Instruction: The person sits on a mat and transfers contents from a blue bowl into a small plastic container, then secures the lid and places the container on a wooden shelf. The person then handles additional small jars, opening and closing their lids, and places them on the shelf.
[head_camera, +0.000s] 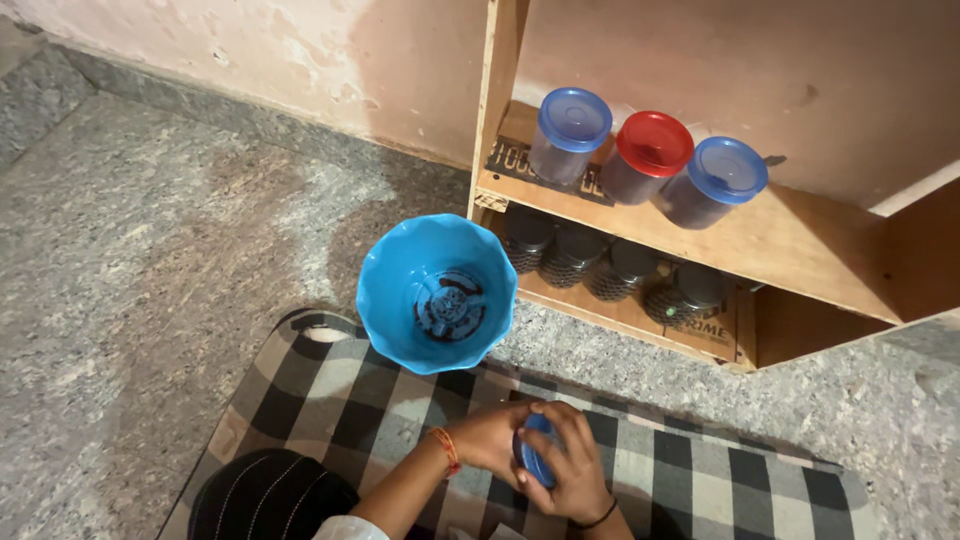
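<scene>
While both hands (535, 455) clasp a blue lid (535, 462), jars (648, 160) line shelves.

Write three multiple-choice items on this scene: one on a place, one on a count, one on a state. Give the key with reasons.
1. Where does the blue bowl stand?
A. on the upper shelf
B. on the floor by the checked mat
C. on the person's lap

2. How many lidded jars stand on the upper shelf?
A. two
B. three
C. five

3. What are both hands doing?
A. gripping a blue lid
B. resting flat
C. lifting the bowl

B: its base meets the mat's edge.
B: two blue lids, one red.
A: left hand and right hand close around it.
</scene>
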